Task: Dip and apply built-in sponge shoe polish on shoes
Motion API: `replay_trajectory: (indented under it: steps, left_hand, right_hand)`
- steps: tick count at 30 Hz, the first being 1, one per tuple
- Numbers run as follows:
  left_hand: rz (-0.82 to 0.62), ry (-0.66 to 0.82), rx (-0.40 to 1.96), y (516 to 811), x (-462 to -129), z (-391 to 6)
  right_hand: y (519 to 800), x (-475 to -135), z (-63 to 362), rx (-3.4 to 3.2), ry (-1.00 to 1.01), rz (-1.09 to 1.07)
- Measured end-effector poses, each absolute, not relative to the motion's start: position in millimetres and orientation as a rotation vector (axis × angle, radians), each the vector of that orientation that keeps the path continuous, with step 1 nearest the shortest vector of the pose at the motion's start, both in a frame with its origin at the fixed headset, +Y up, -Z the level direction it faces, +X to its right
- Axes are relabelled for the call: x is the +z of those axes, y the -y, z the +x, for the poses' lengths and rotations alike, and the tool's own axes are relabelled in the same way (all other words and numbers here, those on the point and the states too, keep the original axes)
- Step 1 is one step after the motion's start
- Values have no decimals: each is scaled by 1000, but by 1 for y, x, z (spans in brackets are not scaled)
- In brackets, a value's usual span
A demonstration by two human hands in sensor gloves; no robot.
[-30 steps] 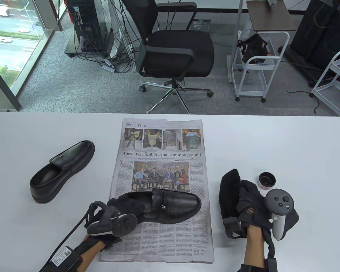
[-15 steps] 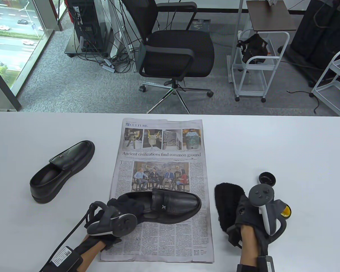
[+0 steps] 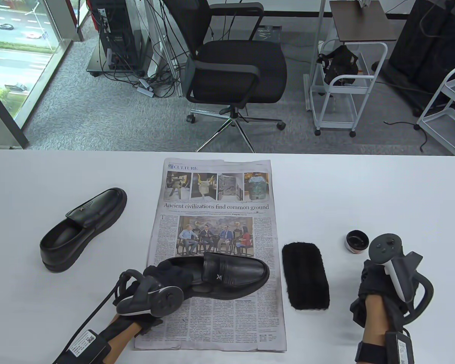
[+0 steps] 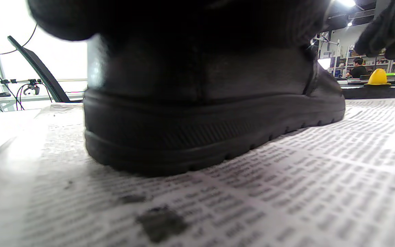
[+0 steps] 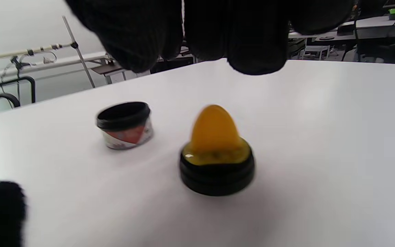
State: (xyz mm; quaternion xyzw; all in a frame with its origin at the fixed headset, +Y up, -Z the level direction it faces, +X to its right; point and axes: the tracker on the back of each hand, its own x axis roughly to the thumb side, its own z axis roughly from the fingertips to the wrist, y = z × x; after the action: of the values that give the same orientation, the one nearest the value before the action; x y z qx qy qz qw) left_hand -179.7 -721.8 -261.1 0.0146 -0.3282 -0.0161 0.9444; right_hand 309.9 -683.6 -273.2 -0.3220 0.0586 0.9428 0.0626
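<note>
The near shoe (image 3: 227, 275) lay on the newspaper (image 3: 216, 227), which was there, by my reading, to catch polish; dark smudges already marked the print in the left wrist view. The left hand (image 3: 151, 292) was at the shoe's heel end, gloved fingers tucked into the opening, seemingly to pin the shoe steady for rubbing. How tightly the fingers were curled could not be told, since the tracker and the shoe hid them.

The second shoe (image 3: 81, 229) sat off the paper on the bare worktop (image 3: 364, 189), well apart, probably waiting its turn.

The brush (image 3: 305, 276) lay flat just beside the paper's right edge, touched by nothing. The right hand (image 3: 379, 284) hovered over the worktop to its right, empty, with the fingers (image 5: 252, 34) hanging loosely apart in the right wrist view. Directly below them stood the sponge lid (image 5: 217, 154), black cap down and yellow sponge up; standing so kept the wet sponge off the worktop and left the cap free to grasp. The open tin (image 5: 124, 124) stood near it, apart, mouth up and ready for dipping.

The likely next step was to take the lid by its cap, dip the sponge in the tin, and carry it to the held shoe
</note>
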Motion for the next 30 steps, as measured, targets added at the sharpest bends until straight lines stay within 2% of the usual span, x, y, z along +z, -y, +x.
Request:
replay_trajectory:
  steps: [5, 9, 14, 21, 27, 30]
  left_hand:
    - [30, 669, -32, 722, -261, -180]
    - [32, 668, -32, 722, -261, -180]
    - [33, 667, -33, 722, -261, -180]
    - [32, 665, -33, 722, -261, -180]
    - [25, 661, -35, 722, -262, -179]
    - [26, 659, -32, 722, -262, -180]
  right_hand:
    - [715, -268, 318, 2859, -307, -976]
    - [728, -266, 321, 2922, -128, -954]
    - [719, -271, 324, 2945, -235, -954]
    - [687, -301, 331, 2821, -67, -905]
    - [687, -337, 325, 2787, 103, -778]
    - [693, -350, 319, 2848, 92, -709]
